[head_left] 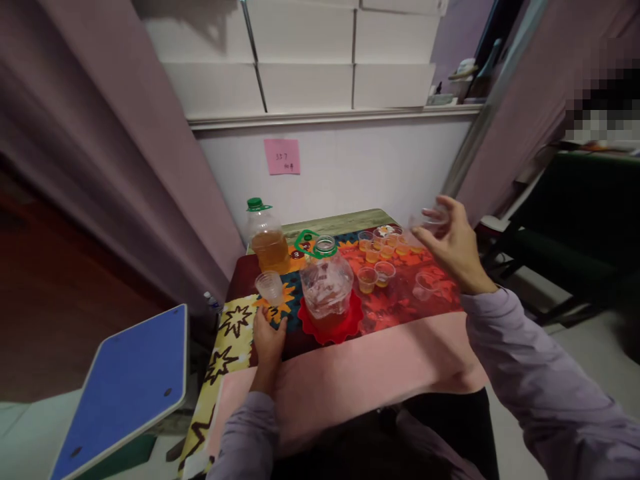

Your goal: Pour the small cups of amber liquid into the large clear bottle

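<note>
My right hand [454, 250] is raised above the right side of the table, its thumb and fingers closed around a clear plastic cup [434, 217] that is faint and blurred. At the left, my left hand [269, 341] rests on the tablecloth with thumb and fingers apart, just in front of a tilted stack of clear plastic cups [269, 287]. Between my hands an uncapped clear jug [327, 283] with a green handle stands on a red scalloped dish [357, 320]. A little amber liquid shows near its bottom.
A green-capped jug [270, 250] of amber liquid stands at the back left. Several small cups [387, 248] of liquid are grouped at the back right, with two cups [367, 280] nearer and another cup [425, 285] to their right. A blue board [135, 373] is at the left.
</note>
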`<state>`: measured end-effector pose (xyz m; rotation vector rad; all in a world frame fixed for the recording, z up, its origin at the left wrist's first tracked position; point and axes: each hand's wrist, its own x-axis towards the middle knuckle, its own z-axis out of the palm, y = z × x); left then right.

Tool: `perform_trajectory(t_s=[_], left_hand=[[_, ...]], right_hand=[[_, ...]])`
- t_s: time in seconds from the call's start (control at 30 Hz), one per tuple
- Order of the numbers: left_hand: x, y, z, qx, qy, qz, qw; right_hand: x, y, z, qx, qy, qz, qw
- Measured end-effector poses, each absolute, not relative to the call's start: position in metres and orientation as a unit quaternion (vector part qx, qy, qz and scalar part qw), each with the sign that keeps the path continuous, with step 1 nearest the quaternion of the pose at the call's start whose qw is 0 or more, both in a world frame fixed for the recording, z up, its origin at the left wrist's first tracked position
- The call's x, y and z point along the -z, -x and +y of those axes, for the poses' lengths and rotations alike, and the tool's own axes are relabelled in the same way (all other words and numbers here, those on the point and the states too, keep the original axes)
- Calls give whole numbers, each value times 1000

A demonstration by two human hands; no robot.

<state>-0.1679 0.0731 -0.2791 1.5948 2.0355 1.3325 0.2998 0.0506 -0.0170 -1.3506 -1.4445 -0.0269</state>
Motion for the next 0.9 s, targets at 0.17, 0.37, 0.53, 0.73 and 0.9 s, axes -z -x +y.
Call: perform_trajectory(t_s=[0.17, 0.37, 0.53, 0.73, 0.9], left_hand=[[274, 167, 74, -446, -551, 696, 114], [271, 166, 73, -439, -551, 702, 104], [269, 167, 72, -433, -553, 705, 100], [271, 166, 72, -431, -554, 705, 100], [272, 165, 72, -434, -553, 704, 100]], right_hand=[[96, -379, 19, 5, 709, -483, 514], [155, -380, 27, -19, 700, -561, 442], [197, -376, 30, -22, 727, -583, 362], [218, -374, 22, -42, 762, -560, 324], [190, -349, 37, 44, 673, -601, 428]])
